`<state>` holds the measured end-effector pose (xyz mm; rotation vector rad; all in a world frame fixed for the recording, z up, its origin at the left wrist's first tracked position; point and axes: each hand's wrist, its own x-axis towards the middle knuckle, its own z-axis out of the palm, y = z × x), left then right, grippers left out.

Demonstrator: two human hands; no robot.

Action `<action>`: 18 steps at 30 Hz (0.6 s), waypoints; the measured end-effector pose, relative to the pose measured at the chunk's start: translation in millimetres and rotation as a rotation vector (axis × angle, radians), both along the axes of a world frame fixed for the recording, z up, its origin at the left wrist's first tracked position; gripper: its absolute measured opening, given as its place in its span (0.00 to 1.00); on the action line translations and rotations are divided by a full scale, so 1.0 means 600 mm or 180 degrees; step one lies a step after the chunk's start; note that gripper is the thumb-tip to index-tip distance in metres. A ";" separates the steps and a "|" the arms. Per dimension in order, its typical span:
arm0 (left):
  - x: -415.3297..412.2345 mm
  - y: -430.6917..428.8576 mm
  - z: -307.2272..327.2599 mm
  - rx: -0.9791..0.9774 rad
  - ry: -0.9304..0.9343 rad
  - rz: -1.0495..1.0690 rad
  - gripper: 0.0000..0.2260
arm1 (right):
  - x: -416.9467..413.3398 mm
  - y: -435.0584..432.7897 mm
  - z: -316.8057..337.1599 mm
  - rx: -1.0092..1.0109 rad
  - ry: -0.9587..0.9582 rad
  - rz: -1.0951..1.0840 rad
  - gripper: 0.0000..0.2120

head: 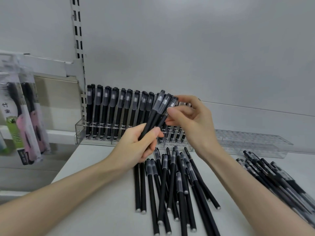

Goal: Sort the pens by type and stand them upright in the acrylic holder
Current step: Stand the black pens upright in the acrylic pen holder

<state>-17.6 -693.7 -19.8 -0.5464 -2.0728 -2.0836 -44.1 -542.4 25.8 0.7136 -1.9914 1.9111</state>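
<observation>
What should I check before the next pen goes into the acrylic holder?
1. Left hand grips the pen bundle: ok.
2. Right hand pinches the bundle at its cap end: ok.
3. Free slot in the acrylic holder behind the hands: cannot tell.
4. Bundle matches the standing row: ok, they look alike.
5. Right-side pile lies apart from the loose pens: ok.

The right hand (pixel 196 123) hides part of the acrylic holder (pixel 79 132); side pens (pixel 272 178) run off-frame
</observation>
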 end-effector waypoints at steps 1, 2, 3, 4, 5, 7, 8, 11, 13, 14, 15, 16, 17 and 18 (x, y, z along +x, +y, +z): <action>0.000 0.000 0.000 -0.0026 0.0037 0.0022 0.11 | 0.001 0.000 0.000 -0.0026 -0.0050 0.0064 0.12; 0.000 0.000 -0.001 -0.0052 0.0069 0.0038 0.10 | 0.003 0.000 0.001 -0.0030 -0.0086 0.0103 0.13; 0.000 0.000 -0.002 -0.0070 0.0081 0.0045 0.10 | 0.003 -0.001 0.001 -0.0035 -0.0104 0.0111 0.14; 0.000 0.002 -0.003 -0.0073 0.0075 0.0046 0.10 | 0.003 -0.001 0.001 -0.0051 -0.0106 0.0093 0.14; 0.000 0.004 -0.003 -0.0074 0.0064 0.0044 0.10 | 0.003 0.000 0.000 -0.0068 -0.0097 0.0071 0.15; 0.000 0.005 -0.002 -0.0087 0.0085 0.0031 0.10 | 0.002 0.001 -0.002 -0.0111 -0.0096 0.0078 0.16; -0.001 0.005 -0.002 -0.0086 0.0100 0.0025 0.10 | 0.003 0.002 -0.001 -0.0146 -0.0109 0.0106 0.16; -0.001 0.001 0.001 -0.0081 0.0084 0.0044 0.10 | 0.008 0.004 0.001 -0.0196 -0.0142 0.0145 0.18; 0.000 -0.001 0.001 -0.0133 0.0132 0.0077 0.08 | 0.010 0.003 0.000 -0.0127 -0.0173 0.0093 0.20; 0.000 -0.001 0.001 -0.0158 0.0152 0.0078 0.07 | 0.011 0.001 -0.002 -0.0085 -0.0177 0.0055 0.20; 0.001 -0.001 0.000 -0.0177 0.0158 0.0063 0.05 | 0.010 0.000 -0.005 -0.0065 -0.0169 0.0024 0.20; 0.001 0.000 -0.001 -0.0193 0.0156 0.0041 0.05 | 0.010 -0.001 -0.007 -0.0077 -0.0153 0.0000 0.19; 0.002 0.001 -0.001 -0.0210 0.0146 0.0019 0.05 | 0.010 -0.001 -0.007 -0.0110 -0.0129 -0.0029 0.19; 0.002 0.002 -0.001 -0.0225 0.0126 0.0033 0.06 | 0.009 0.001 -0.004 -0.0147 -0.0087 -0.0084 0.20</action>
